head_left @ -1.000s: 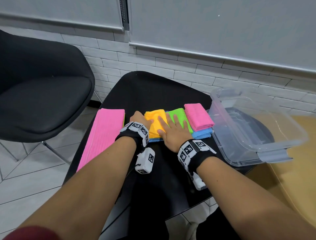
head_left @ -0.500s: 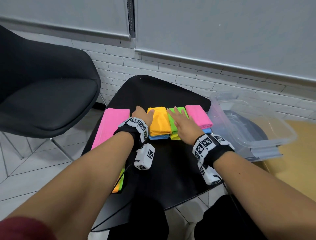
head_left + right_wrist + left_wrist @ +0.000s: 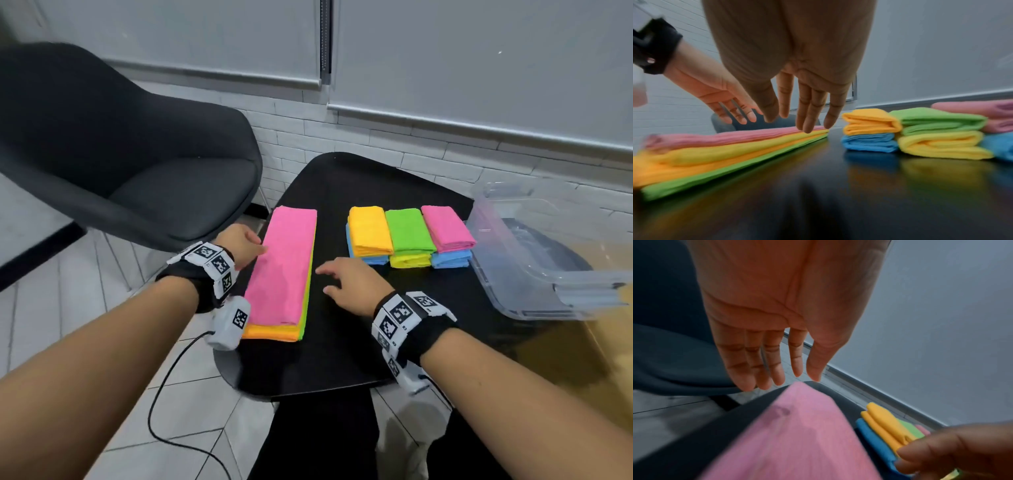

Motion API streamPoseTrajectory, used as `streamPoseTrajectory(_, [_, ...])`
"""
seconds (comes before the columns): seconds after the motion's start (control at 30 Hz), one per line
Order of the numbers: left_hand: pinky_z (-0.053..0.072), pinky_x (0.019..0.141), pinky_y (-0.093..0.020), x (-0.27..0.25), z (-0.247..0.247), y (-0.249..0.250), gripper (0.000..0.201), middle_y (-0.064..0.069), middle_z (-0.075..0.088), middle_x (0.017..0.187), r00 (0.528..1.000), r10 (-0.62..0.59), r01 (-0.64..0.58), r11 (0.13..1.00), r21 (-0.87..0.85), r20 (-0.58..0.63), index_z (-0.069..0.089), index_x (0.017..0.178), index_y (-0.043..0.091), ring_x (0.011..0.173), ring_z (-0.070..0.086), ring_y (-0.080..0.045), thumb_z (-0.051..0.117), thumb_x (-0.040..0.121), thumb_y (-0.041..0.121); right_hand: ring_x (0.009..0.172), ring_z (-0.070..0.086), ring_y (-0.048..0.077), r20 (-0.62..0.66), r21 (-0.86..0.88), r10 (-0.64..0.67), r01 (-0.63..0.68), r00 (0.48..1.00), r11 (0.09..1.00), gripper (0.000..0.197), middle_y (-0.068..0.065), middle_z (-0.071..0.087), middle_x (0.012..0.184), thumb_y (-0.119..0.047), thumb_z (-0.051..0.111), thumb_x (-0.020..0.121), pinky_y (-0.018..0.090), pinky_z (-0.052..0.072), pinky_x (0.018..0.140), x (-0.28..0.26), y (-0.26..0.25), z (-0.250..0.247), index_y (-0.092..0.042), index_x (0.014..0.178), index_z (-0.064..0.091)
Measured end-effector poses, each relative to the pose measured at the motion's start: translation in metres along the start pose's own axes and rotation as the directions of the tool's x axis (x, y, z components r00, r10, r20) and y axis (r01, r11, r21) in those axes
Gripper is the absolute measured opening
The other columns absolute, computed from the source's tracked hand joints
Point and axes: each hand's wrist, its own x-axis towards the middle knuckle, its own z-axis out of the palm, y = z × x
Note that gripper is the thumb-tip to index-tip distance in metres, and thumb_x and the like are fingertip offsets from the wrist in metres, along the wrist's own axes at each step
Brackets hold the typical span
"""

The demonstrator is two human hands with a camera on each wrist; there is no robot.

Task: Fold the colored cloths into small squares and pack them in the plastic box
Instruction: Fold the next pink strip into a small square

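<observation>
Neither hand has a grip on anything. The left hand (image 3: pixel 239 248) has its fingers straight and loosely spread, at the left edge of the long stack (image 3: pixel 282 270), over its pink top cloth (image 3: pixel 797 434); whether it touches the cloth cannot be told. The right hand (image 3: pixel 349 284) hovers with relaxed, spread fingers just right of that stack, above the black counter (image 3: pixel 342 359). Under the pink cloth lie yellow, orange and green ones. Beyond the right hand sit three piles of folded squares (image 3: pixel 409 236): orange on blue, green on yellow, pink on blue, touching side by side. Right of the piles stands the clear box (image 3: pixel 548 260), partly over the counter's edge. A dark chair (image 3: pixel 120 154) stands beyond the left hand.
</observation>
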Motion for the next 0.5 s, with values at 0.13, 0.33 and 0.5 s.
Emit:
streamPoseTrajectory(0.13, [0.05,0.051,-0.029,-0.031,0.001,-0.034,0.013,-0.006,0.055,0.073,0.99,-0.052,0.06,0.996,-0.06,0.131,0.058,0.086,0.016,0.06,0.053,-0.02,0.069,0.083,0.009,0.099,0.054,0.018,0.041,0.019,-0.048,0.047,0.998,0.999,0.033,0.0,0.05,0.106,-0.013,0.059,0.088,0.03,0.045,0.087,-0.006,-0.029,0.026,-0.02,0.12,0.061])
streamPoseTrajectory(0.33, [0.053,0.055,-0.032,-0.055,0.014,-0.051,0.027,-0.008,0.06,0.064,0.988,-0.033,0.042,0.998,-0.054,0.152,0.054,0.104,0.012,0.053,0.058,-0.021,0.065,0.081,0.002,0.102,0.056,0.019,-0.012,0.012,-0.059,0.059,0.998,0.998,0.032,0.001,0.056,0.11,-0.011,0.054,0.089,0.035,0.046,0.087,-0.015,-0.045,0.044,-0.028,0.114,0.065])
streamPoseTrajectory(0.5, [0.049,0.04,-0.022,-0.062,0.006,-0.046,0.037,-0.01,0.054,0.065,0.99,-0.038,0.064,0.98,-0.188,0.138,0.049,0.107,0.012,0.046,0.05,-0.017,0.064,0.08,-0.008,0.097,0.06,0.019,-0.085,0.106,-0.022,0.031,0.996,0.994,0.02,-0.001,0.064,0.103,-0.016,0.055,0.092,0.033,0.049,0.084,-0.014,-0.047,0.047,-0.024,0.104,0.069])
